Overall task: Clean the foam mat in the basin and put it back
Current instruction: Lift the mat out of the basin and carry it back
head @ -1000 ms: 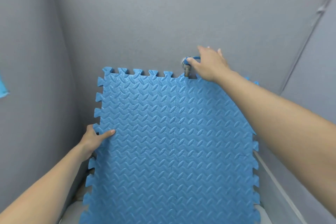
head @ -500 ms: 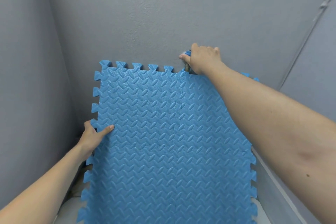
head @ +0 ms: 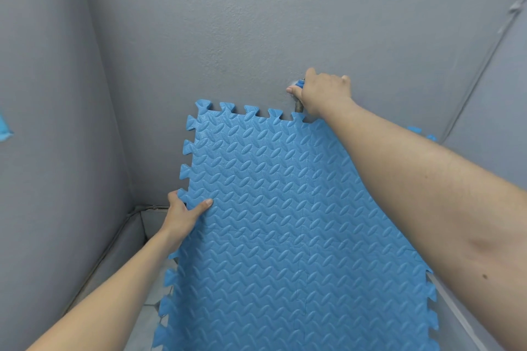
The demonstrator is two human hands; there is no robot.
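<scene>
A large blue foam mat (head: 285, 222) with a wavy embossed pattern and jigsaw edges leans upright against the grey back wall. My left hand (head: 184, 212) grips its left edge, thumb on the front face. My right hand (head: 322, 92) is closed around the blue handle of a wall tap (head: 299, 95) just above the mat's top edge. Most of the tap is hidden by my fingers; only its metal spout shows. No water is visible. The basin is covered by the mat.
Grey walls close in on the left, back and right. A grey ledge (head: 125, 239) runs along the left wall at the corner. A pale rim (head: 456, 313) lies low right. A blue scrap (head: 4, 129) sits on the left wall.
My right hand has closed and turned on the tap handle. My view has shifted left, so mat and hands sit further right. My left hand keeps its hold.
</scene>
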